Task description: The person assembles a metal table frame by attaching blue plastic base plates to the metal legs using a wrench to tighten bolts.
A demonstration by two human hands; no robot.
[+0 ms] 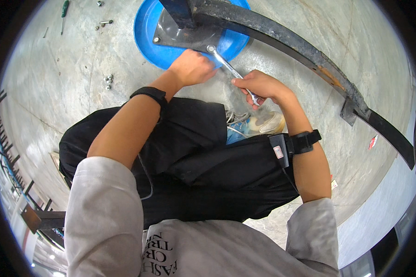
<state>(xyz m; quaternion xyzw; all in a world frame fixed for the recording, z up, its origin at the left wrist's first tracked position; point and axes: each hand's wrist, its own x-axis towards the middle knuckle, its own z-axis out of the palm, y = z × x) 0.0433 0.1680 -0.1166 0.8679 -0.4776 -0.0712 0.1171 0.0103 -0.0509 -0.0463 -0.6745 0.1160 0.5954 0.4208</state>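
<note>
My right hand [262, 88] grips the open-jaw end of a silver combination wrench [231, 68]. The wrench's ring end sits over a bolt [211, 48] at the near corner of a black metal base plate [189, 39]. Just left of the wrench, my left hand [194, 68] is curled closed near the rim of the round blue disc [145, 48] under the plate. Its fingertips are turned away and slightly blurred, so whatever they hold is hidden. A second bolt [156, 40] shows at the plate's left corner.
From the plate, a curved black steel beam [286, 39] sweeps to the right. On the concrete floor at left lie a green-handled screwdriver [64, 16], loose bolts [106, 22] and several nuts [108, 81]. A shoe [266, 123] shows beneath my right wrist.
</note>
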